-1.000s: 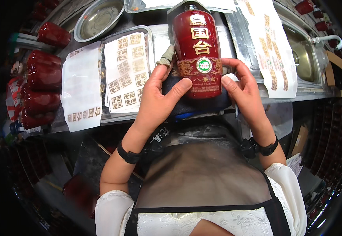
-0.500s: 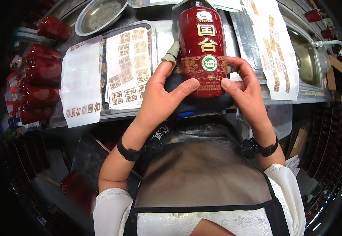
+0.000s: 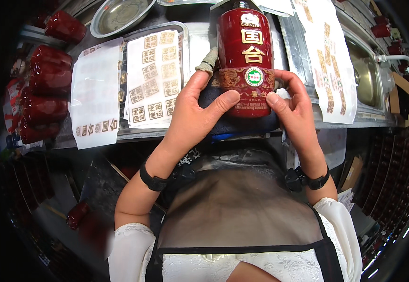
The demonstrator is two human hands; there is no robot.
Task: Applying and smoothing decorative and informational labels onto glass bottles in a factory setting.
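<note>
A dark red glass bottle (image 3: 245, 54) with gold characters, a patterned gold band and a round green-and-white emblem lies on a dark blue cloth pad (image 3: 242, 128), its neck pointing away from me. From the left, my left hand (image 3: 199, 105) grips its side, the thumb pressed near the lower lettering. That hand's index finger wears a pale cloth finger cover (image 3: 207, 61). On the opposite side my right hand (image 3: 292, 103) holds the bottle, with its thumb at the lower edge of the band. The fingers behind the bottle are partly hidden.
Sheets of gold decals (image 3: 152, 80) lie on a metal tray at left, beside another paper sheet (image 3: 96, 89). Several red bottles (image 3: 49, 77) stand farther left. A metal bowl (image 3: 120, 18) sits at the back. At right are a long decal sheet (image 3: 329, 66) and a sink (image 3: 366, 77) with a white faucet.
The view has shifted slightly, so the bottle and both hands sit a little farther right in the picture. Both hands keep their hold on the bottle.
</note>
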